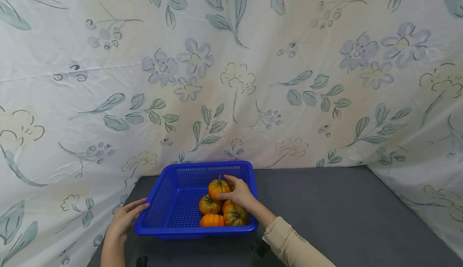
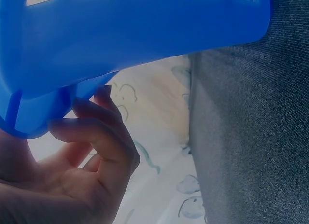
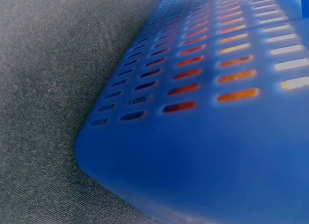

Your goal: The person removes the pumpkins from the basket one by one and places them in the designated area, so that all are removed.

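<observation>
A blue plastic basket (image 1: 173, 231) with slotted walls stands on the dark table. In its right part are several small pumpkins, a plain orange one (image 1: 212, 220) and a greenish one (image 1: 236, 215) at the front. My right hand (image 1: 239, 192) holds an orange-green pumpkin (image 1: 218, 188) on top of the others, thumb in front and fingers behind. At the basket's left rim is my left hand (image 1: 124, 219); the left wrist view shows its bent fingers (image 2: 99, 132) under the rim (image 2: 29, 122). The right wrist view shows only the basket's outer wall (image 3: 193, 151), with orange behind the slots.
A grey-black cloth surface (image 1: 325, 210) extends right of the basket. Behind and at both sides hangs a floral curtain (image 1: 231, 98). Small dark objects (image 1: 260, 246) lie near the table's front, partly hidden by the right sleeve (image 1: 293, 243).
</observation>
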`<move>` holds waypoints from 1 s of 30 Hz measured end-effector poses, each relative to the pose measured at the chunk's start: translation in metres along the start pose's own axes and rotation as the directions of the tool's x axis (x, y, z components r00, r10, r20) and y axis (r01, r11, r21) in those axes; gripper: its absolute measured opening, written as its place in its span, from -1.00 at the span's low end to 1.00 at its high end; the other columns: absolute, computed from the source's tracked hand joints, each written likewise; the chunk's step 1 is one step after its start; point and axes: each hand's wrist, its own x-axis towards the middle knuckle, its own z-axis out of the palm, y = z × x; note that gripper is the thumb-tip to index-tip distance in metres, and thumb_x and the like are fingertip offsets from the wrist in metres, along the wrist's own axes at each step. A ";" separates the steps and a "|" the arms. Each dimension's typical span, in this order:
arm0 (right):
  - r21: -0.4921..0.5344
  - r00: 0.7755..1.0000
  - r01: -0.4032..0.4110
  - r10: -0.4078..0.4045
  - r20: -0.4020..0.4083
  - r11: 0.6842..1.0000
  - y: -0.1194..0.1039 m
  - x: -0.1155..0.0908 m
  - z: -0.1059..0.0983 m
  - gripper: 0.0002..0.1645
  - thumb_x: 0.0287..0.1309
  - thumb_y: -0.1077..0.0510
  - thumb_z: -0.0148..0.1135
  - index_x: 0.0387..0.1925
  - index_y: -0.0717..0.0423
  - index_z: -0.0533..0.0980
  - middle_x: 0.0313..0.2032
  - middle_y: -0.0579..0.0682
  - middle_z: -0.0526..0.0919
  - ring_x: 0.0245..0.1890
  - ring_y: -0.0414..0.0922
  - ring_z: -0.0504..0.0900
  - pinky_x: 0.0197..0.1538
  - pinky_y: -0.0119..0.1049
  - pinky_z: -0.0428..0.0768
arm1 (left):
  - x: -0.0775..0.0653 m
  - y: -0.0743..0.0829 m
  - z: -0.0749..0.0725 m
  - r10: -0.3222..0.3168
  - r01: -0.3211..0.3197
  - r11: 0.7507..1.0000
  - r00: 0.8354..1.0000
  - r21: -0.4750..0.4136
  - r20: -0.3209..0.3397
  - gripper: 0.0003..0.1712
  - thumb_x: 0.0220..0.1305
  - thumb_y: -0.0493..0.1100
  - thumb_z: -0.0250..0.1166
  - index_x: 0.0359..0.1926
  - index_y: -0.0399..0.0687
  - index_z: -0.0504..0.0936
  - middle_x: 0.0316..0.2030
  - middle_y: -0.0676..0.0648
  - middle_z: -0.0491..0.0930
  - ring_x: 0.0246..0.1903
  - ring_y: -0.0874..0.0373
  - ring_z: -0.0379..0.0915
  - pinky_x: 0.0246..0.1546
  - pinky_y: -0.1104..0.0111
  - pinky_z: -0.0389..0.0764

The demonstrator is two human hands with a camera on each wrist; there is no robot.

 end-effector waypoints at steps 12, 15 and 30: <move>-0.071 1.000 0.011 -0.011 0.003 0.997 0.001 0.004 0.003 -0.16 0.00 0.11 0.50 0.30 0.27 0.37 0.26 0.29 0.46 0.22 0.23 0.47 0.25 0.14 0.45 | 0.001 -0.001 0.000 -0.014 0.015 1.000 1.000 0.020 -0.020 -0.12 0.16 0.11 0.40 0.35 -0.30 0.34 -0.26 0.20 0.65 -0.33 0.33 0.57 -0.27 0.36 0.64; -0.079 1.000 0.011 -0.011 -0.001 0.997 0.001 0.004 0.004 -0.17 -0.01 0.12 0.51 0.29 0.25 0.39 0.25 0.29 0.47 0.23 0.25 0.46 0.24 0.16 0.45 | 0.002 -0.001 0.000 -0.016 0.017 1.000 1.000 0.023 -0.022 -0.11 0.16 0.12 0.40 0.35 -0.31 0.33 -0.24 0.18 0.65 -0.32 0.33 0.57 -0.27 0.35 0.64; -0.079 1.000 0.005 -0.007 -0.026 0.997 0.004 0.008 0.005 -0.18 0.01 0.08 0.49 0.28 0.28 0.40 0.24 0.29 0.48 0.20 0.23 0.50 0.25 0.13 0.46 | 0.002 -0.001 0.000 -0.018 0.018 1.000 1.000 0.010 -0.014 -0.12 0.16 0.12 0.41 0.35 -0.29 0.34 -0.27 0.23 0.64 -0.32 0.35 0.56 -0.27 0.36 0.63</move>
